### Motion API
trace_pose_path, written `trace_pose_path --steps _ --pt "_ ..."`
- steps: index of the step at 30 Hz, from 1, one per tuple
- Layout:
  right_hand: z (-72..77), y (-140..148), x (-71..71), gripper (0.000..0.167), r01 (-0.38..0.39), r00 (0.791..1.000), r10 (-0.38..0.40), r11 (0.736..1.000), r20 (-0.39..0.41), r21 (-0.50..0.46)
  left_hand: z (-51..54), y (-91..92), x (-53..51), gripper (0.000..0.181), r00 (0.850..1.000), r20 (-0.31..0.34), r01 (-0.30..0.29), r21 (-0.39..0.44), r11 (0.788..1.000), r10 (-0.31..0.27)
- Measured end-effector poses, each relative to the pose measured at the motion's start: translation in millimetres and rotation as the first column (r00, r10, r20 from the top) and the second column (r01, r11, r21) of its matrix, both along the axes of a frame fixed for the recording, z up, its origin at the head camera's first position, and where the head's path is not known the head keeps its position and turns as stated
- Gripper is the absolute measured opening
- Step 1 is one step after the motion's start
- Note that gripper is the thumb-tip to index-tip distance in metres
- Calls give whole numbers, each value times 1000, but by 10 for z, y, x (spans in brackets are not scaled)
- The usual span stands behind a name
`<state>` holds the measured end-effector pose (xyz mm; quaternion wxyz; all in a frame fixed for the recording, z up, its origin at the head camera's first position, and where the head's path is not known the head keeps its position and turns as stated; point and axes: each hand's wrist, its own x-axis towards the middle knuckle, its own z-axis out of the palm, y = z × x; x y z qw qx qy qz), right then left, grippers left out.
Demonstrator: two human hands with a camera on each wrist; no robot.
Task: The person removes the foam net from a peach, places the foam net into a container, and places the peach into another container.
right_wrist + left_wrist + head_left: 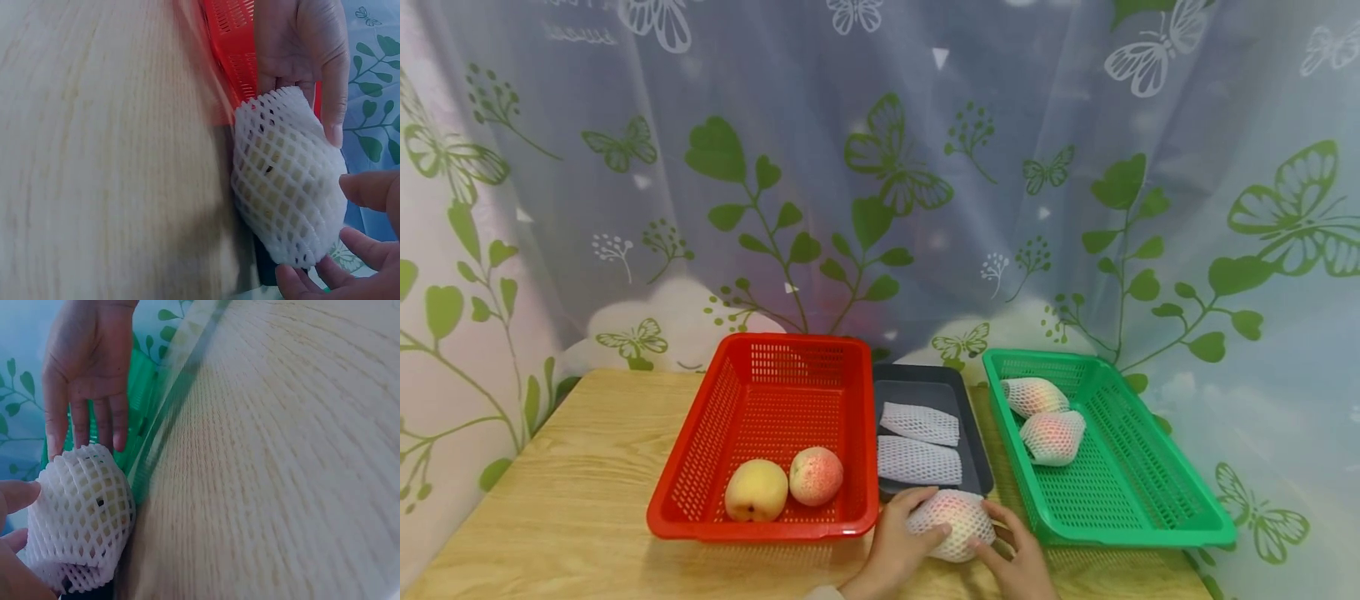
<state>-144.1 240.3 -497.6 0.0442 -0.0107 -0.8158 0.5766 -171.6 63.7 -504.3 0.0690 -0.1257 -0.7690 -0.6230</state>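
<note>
Netted fruit [953, 527] is btwn L grip [898, 537] & R grip [1019, 554], both pinching its sides w/ thumb + fingers. It's by near edge of dk. tray [917, 387] w/ 2 foam nets [919, 461], red basket [782, 417] to L, green basket [1127, 496] to R, all on desk [587, 475].

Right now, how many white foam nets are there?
5: two foam nets in the dark tray, two around fruits in the green basket, one around the fruit between the left hand and right hand. Others could lie hidden underneath.
</note>
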Motion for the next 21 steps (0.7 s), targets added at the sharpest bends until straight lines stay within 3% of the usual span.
trace_pose_path --steps 11,16,21 --pt "220 12 -50 53 -2 999 5 998 -45 57 142 33 -21 43 987 -158 1 -70 998 -12" --pt "419 49 -45 55 -24 996 31 996 -79 88 275 25 -22 43 983 -186 -12 -108 994 -8" --pt "594 146 -49 57 -39 990 54 993 -132 109 455 -33 -48 46 977 -211 16 -75 997 -31"
